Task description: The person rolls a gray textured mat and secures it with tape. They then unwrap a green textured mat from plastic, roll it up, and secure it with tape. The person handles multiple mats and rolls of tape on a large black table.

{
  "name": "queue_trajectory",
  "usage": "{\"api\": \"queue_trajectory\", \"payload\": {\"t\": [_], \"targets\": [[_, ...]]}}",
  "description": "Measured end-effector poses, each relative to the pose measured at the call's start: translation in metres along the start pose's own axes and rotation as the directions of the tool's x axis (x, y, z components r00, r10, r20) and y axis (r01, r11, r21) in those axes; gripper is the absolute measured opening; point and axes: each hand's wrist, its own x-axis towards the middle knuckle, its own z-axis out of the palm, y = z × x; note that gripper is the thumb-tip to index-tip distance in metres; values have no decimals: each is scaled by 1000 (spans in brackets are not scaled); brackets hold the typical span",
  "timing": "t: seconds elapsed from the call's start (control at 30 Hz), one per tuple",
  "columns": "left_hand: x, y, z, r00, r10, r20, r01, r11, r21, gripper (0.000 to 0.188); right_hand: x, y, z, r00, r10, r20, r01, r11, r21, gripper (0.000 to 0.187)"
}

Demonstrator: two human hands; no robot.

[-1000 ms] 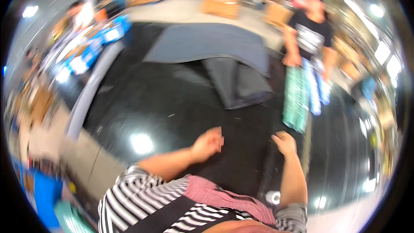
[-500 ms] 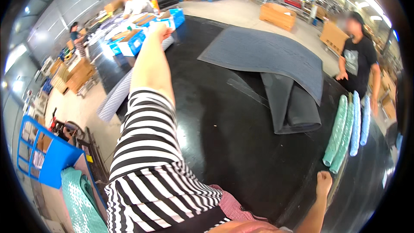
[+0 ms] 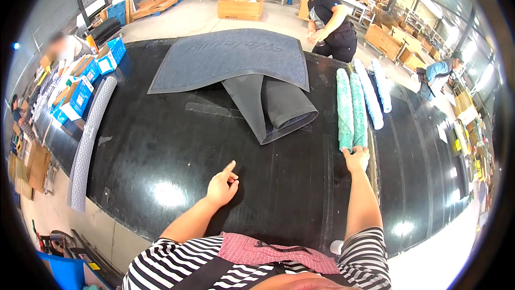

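Two green patterned rolls [image 3: 345, 108] lie side by side at the right of the black table [image 3: 177, 153]. At their near ends is my right hand [image 3: 356, 159], its thumb and fingers closed on them. My left hand [image 3: 222, 187] hovers over or rests on the table's near middle, index finger stretched out and nothing in it. Beyond it lies a grey floor mat [image 3: 230, 59]. A dark rubber-like sheet [image 3: 247, 105], partly folded over, sticks out from under the mat's near edge.
Two blue rolls [image 3: 368, 94] lie just right of the green ones. A long grey patterned roll [image 3: 92, 145] runs along the table's left edge, near blue boxes [image 3: 76, 99]. A person in black [image 3: 335, 19] stands behind the table. A large carton [image 3: 240, 7] sits on the floor.
The view has swung to the right. My left hand has drawn back from the blue boxes to the table's near middle. My right hand has reached forward onto the green rolls.
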Motion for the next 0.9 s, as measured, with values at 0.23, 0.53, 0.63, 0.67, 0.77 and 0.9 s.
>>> {"api": "queue_trajectory", "payload": {"t": [0.23,0.53,0.63,0.67,0.77,0.9], "targets": [[165,-37,-238,872,-306,-383,251,949,-189,32,-3,-31,-7,968,248,-17,-248,956,-159,79],[234,-7,-462,463,-577,-673,521,791,-320,26,12,-16,16,967,247,-60,-254,938,-235,51],[220,-5,-475,425,-587,-690,510,784,-353,24,14,-20,23,973,221,-60,-229,949,-219,50],[215,-11,-481,414,-587,-695,515,781,-353,23,16,-21,23,976,211,-61,-220,952,-215,50],[206,-16,-488,409,-595,-692,503,779,-373,23,14,-26,20,977,205,-49,-211,953,-216,50],[210,-7,-485,452,-600,-660,502,783,-369,26,16,-18,21,970,237,-64,-245,948,-202,51]]}}
